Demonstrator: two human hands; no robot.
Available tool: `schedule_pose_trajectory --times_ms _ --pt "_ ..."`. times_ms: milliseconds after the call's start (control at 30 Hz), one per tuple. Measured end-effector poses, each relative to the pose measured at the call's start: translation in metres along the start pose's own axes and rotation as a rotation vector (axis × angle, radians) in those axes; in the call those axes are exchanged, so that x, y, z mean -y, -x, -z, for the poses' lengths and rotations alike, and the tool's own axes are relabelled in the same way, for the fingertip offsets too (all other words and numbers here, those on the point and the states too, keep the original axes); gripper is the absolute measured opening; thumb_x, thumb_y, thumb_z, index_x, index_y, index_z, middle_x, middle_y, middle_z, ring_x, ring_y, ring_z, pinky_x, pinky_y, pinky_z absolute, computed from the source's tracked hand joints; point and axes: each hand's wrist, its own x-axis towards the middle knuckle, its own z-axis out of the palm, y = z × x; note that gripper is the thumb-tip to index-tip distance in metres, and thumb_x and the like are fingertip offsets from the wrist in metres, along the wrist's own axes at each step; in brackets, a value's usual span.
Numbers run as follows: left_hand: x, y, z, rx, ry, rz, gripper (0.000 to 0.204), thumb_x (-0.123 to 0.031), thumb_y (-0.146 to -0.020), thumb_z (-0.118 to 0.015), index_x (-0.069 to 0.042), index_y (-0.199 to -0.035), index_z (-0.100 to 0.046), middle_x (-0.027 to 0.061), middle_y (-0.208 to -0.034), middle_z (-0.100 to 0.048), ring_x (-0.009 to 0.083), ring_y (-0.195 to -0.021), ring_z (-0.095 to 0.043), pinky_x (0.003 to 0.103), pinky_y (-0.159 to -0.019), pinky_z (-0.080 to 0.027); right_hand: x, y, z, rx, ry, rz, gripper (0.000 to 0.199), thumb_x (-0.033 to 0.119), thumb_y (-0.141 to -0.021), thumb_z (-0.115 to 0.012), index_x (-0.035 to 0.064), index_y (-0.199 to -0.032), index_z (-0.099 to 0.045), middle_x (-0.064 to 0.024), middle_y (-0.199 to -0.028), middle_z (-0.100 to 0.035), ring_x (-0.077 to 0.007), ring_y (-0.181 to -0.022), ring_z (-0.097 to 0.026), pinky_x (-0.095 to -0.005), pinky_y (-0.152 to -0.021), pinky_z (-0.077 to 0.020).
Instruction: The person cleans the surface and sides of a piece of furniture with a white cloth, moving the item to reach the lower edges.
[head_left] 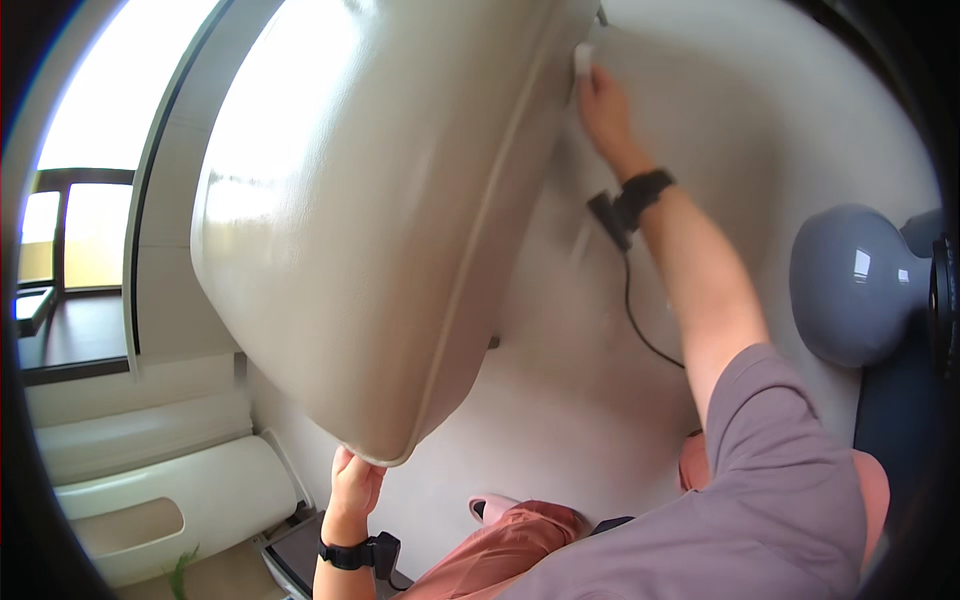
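Note:
A big cream leather cushion [370, 210] with a piped seam is tilted up off a cream seat surface [760, 110]. My left hand [356, 482] grips its lower corner from below. My right hand [603, 102] reaches far up behind the cushion's top edge, pressing a small white cloth or pad [583, 58] against the surface there. Each wrist wears a black band with a small device; a black cable [640, 320] hangs from the right one.
A grey rounded headrest-like part [850, 285] bulges at the right beside dark upholstery. White moulded panels [150, 490] lie at lower left beneath a bright window [90, 220]. My knees in salmon trousers [520, 540] are below.

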Motion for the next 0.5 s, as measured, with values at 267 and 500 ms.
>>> schedule_pose_trajectory --times_ms 267,500 --pt "-0.012 -0.008 -0.010 -0.025 -0.295 0.114 0.022 -0.010 -0.083 -0.051 0.000 -0.103 -0.052 0.0006 -0.088 -0.056 0.0063 -0.074 -0.049 0.019 -0.061 -0.037 0.086 0.314 0.001 0.167 -0.018 -0.130 0.034 0.004 -0.085 -0.048 -0.0012 -0.119 -0.046 -0.0232 -0.107 -0.052 -0.0297 -0.091 -0.055 -0.0332 -0.084 -0.0408" --pt "-0.025 -0.001 -0.006 -0.198 -0.513 0.168 0.033 -0.011 -0.083 -0.053 0.004 -0.112 -0.048 0.0061 -0.101 -0.056 0.0112 -0.093 -0.050 0.024 -0.079 -0.040 0.082 0.339 0.034 0.204 -0.161 -0.524 0.025 0.006 -0.087 -0.045 0.0011 -0.111 -0.050 -0.0091 -0.064 -0.046 -0.0145 -0.057 -0.044 -0.0276 -0.052 -0.0389"
